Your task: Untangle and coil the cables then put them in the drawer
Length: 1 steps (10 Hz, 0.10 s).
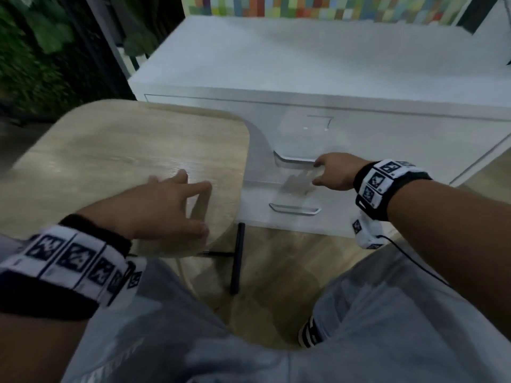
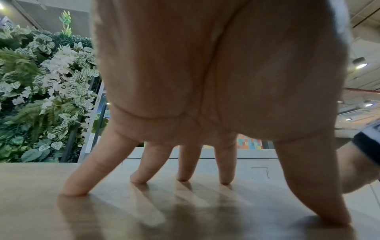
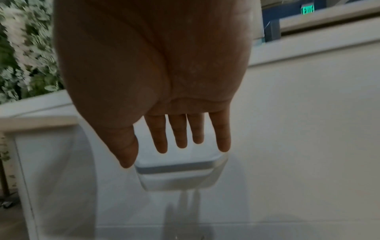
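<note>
Reaching toward the upper drawer handle: right hand, fingers straight and spread in the right wrist view, tips just short of or barely at the handle; grip open, holding nothing; contact cannot be confirmed from the blurred frames.
Handle: silver bar, long axis horizontal across the white cabinet front; lies directly ahead of the right fingertips, its right end nearest them; a second handle sits below on the lower drawer.
Drawer: appears closed, front flush with the cabinet.
Left hand: fingers splayed, tips pressed on the wooden bench; grip open, holding nothing; well apart from the handle, so the right hand is the nearer one.
Cables: none visible on the bench, in either hand, or elsewhere in the frames; their whereabouts cannot be told; a thin black wire trails from the right wristband, judged part of the recording gear.
Judgement: step in hand is closing fingers over the handle from above and in front; the pull would run toward the person, square to the handle's long axis.
Other: black bench leg on wood-pattern floor.
</note>
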Tool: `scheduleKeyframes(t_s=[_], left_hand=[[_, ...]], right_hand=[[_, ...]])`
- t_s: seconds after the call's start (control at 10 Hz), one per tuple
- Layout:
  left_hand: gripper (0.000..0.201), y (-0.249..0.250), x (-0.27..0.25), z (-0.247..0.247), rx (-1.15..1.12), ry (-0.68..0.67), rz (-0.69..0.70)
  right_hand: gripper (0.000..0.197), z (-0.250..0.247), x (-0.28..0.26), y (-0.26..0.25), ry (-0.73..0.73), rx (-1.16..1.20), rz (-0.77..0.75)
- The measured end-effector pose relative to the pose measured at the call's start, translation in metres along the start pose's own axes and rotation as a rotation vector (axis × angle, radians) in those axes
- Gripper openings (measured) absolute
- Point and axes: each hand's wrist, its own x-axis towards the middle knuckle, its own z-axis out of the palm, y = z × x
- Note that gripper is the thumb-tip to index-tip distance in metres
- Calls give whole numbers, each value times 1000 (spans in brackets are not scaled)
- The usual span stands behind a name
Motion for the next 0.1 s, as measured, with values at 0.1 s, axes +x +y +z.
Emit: scheduleKeyframes(t_s=[0.1], left_hand=[[109, -2, -1, 2, -38, -1, -2]], right_hand=[[58, -21, -35, 1, 65, 12, 1]])
